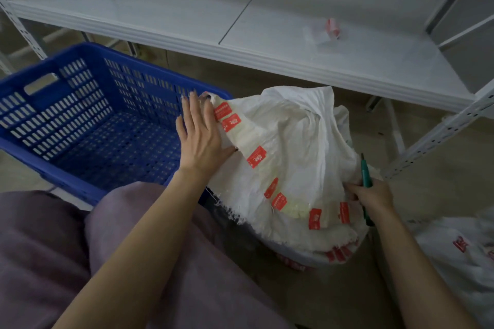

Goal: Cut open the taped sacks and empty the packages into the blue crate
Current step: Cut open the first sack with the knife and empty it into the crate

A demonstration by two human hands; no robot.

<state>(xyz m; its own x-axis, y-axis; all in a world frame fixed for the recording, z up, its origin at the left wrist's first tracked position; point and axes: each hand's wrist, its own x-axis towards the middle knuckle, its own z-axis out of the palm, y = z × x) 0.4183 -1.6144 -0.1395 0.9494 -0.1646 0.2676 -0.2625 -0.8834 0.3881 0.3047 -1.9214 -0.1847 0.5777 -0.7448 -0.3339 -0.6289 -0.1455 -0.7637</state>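
Purple-clad lap (40,248) sits nearest, with both forearms reaching over it. Left hand (199,139) lies flat, fingers straight, pressing the taped edge of the white sack (294,136) where it laps the blue crate (128,83) rim. Right hand (373,199) clenches a green cutter (365,173) and seems to pinch sack cloth too. A slip along the tape (256,157) could carry the blade toward the flat hand, or into the packages, which are hidden inside. The shelf (240,43) edge hangs close above the sack, limiting any lift. A second sack (454,248) crowds the right, while the crate's mouth lies open leftward.
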